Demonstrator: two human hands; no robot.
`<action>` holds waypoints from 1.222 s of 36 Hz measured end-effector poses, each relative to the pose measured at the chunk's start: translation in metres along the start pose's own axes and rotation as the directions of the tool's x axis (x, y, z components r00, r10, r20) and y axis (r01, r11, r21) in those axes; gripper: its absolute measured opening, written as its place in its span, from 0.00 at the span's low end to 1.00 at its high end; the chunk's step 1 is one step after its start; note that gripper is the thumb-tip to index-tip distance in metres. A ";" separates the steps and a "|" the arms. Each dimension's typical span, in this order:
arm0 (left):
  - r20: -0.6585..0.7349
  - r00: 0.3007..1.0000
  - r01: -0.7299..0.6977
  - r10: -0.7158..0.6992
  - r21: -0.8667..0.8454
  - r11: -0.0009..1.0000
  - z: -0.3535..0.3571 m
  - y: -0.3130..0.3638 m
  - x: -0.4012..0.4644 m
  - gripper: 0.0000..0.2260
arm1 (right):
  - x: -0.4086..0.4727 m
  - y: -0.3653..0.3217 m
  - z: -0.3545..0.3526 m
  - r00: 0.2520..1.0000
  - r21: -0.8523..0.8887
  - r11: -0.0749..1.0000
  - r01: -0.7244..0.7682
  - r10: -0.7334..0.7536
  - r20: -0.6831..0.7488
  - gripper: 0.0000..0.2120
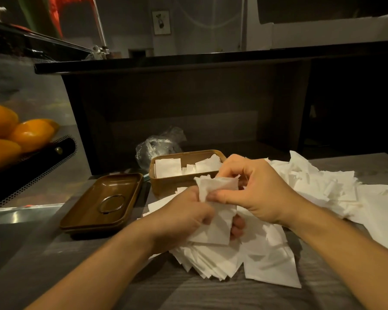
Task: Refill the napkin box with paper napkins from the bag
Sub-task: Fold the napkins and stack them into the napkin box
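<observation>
The box lid [101, 202] lies off at left, with the napkin box [177, 181] part-filled beside it and the bag [157, 145] behind. Our left hand [184, 218] and right hand [255, 191] both pinch a napkin [215, 211] over the loose pile [300, 198]; we judge that squaring it, then seating it in the box, comes next.

Oranges [7, 135] cut off at left edge; bag [157, 146] contents unclear.

White napkins [213, 233] fill the brown box [173, 182]; left of the box, a brown lid [103, 200] and orange fruit [29, 134].
</observation>
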State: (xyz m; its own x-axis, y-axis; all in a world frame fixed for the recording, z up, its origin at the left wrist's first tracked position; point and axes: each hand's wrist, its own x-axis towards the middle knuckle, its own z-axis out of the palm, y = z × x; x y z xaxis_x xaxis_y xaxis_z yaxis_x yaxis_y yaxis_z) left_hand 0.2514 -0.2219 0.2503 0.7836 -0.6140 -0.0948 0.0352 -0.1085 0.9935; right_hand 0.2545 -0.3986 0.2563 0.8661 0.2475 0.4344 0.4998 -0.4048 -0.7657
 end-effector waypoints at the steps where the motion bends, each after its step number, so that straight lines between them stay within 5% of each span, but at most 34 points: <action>1: -0.019 1.000 0.004 -0.004 0.021 1.000 -0.001 0.000 0.000 0.20 | 0.001 0.001 0.001 1.000 -0.016 1.000 -0.013 0.013 -0.019 0.14; 4: 0.016 1.000 0.010 -0.010 -0.009 1.000 0.000 0.005 -0.004 0.20 | 0.002 0.000 -0.001 0.995 -0.011 0.995 -0.098 0.098 -0.013 0.15; 9: 0.065 0.997 0.042 -0.040 -0.039 0.998 -0.003 0.012 -0.008 0.21 | -0.003 -0.007 -0.009 0.994 0.143 0.984 -0.111 0.107 0.034 0.02; 17: 0.125 0.991 0.067 -0.046 -0.172 0.983 -0.003 0.011 -0.008 0.20 | -0.005 -0.013 -0.008 0.997 0.233 0.972 0.006 0.013 -0.081 0.04; 19: 0.052 0.998 0.030 -0.021 -0.178 0.984 0.002 0.015 -0.009 0.14 | -0.003 -0.011 -0.005 0.988 0.239 0.970 0.050 -0.014 -0.152 0.04; 22: -0.305 0.952 -0.077 -0.020 -0.304 0.949 -0.001 0.017 -0.004 0.09 | 0.000 -0.003 -0.006 0.963 0.038 0.996 0.075 -0.062 -0.262 0.05; 24: -0.469 0.883 -0.181 0.026 -0.288 0.940 -0.012 0.017 0.001 0.11 | -0.003 -0.004 -0.008 0.988 -0.050 0.997 0.055 -0.062 -0.139 0.06; 26: -0.552 0.831 -0.200 0.070 -0.180 0.963 -0.020 0.015 0.003 0.11 | -0.008 -0.008 -0.005 0.984 -0.108 0.994 0.008 0.011 0.176 0.08; 29: -0.581 0.811 -0.147 0.070 -0.087 0.985 -0.022 0.009 0.004 0.08 | -0.015 -0.012 0.005 0.843 -0.357 0.933 0.048 0.153 0.515 0.15; 35: -0.527 0.841 -0.139 0.121 0.006 0.990 -0.019 0.007 0.004 0.09 | -0.022 -0.018 0.011 0.808 -0.566 0.793 0.226 0.172 0.564 0.28; 44: -0.458 0.878 -0.145 0.138 0.021 0.989 -0.016 0.002 0.007 0.08 | -0.016 -0.015 -0.003 0.760 -0.452 0.889 0.073 0.244 0.603 0.14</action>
State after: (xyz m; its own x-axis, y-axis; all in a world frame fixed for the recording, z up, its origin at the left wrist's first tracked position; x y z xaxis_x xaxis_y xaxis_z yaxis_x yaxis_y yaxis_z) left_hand 0.2663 -0.2139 0.2528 0.9770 -0.1965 0.0832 -0.0917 -0.0345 0.9952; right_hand 0.2335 -0.3994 0.2621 0.7718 0.6197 -0.1426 0.5137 -0.7397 -0.4347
